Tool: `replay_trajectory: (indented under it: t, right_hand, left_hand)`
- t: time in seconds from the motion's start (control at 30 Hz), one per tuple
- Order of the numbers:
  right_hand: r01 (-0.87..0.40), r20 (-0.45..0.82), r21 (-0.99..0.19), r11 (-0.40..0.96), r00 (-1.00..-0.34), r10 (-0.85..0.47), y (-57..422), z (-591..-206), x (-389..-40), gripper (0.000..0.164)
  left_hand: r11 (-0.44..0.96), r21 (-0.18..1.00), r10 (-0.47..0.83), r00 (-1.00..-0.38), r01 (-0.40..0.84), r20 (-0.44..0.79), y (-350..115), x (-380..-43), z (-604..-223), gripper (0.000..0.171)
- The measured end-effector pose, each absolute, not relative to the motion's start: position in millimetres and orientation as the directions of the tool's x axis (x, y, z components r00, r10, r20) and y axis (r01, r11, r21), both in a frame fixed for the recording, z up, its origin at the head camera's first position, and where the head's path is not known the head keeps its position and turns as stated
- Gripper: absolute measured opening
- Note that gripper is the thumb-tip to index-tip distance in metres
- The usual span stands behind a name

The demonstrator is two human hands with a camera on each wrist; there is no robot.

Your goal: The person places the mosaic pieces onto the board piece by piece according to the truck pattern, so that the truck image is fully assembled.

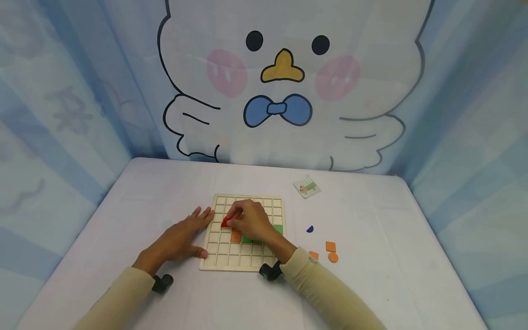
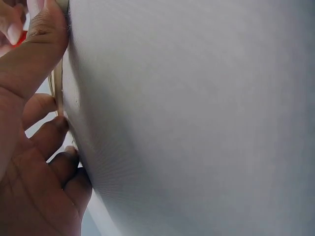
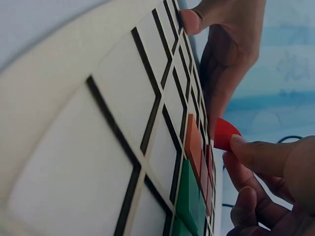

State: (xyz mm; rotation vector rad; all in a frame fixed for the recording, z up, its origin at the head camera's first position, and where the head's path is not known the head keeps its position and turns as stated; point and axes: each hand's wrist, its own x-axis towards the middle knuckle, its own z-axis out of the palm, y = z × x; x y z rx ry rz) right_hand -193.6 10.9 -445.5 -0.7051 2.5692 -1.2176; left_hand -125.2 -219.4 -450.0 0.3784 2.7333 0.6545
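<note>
My right hand pinches a red quarter-circle piece between thumb and fingers, over the left middle part of a wooden grid board. Below that spot, an orange square tile lies in the grid, with green tiles to its right, partly hidden under the right hand and wrist. More red pieces show beyond the orange tile in the right wrist view. Along the board's left edge lies my left hand, fingers spread, its thumb against the rim near the lower left corner.
Right of the board lie a blue half-circle piece, an orange square, an orange round piece and another orange piece beside the right sleeve. A small picture card lies at the back right. Patterned curtains enclose the table.
</note>
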Motion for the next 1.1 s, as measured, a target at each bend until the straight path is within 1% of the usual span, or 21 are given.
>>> replay_trajectory:
  t: [0.43,0.73,0.83,1.03,1.1]
  right_hand:
    - [-0.327,-0.016,-0.723,0.609,-0.873,-0.488,-19.4,-452.9,-195.8,0.011]
    - [-0.377,-0.051,-0.631,0.678,-0.852,-0.521,-23.3,-451.3,-196.7,0.015]
    - [-0.38,-0.051,-0.631,0.677,-0.85,-0.524,-22.5,-450.4,-195.9,0.014]
    - [-0.38,-0.058,-0.638,0.67,-0.844,-0.534,-20.6,-448.3,-193.7,0.007]
    - [-0.374,-0.055,-0.645,0.666,-0.847,-0.529,-19.3,-447.0,-192.4,0.008]
  left_hand:
    - [0.856,0.477,0.334,-0.917,0.197,-0.22,-222.4,-127.9,-454.1,0.118]
    - [0.859,0.474,0.328,-0.919,0.194,-0.219,-222.8,-127.6,-453.2,0.119]
    - [0.859,0.474,0.329,-0.919,0.196,-0.216,-223.4,-127.9,-453.3,0.119]
    - [0.861,0.474,0.322,-0.92,0.186,-0.224,-223.4,-128.2,-453.5,0.12]
    - [0.861,0.475,0.319,-0.919,0.18,-0.23,-223.3,-128.3,-453.8,0.12]
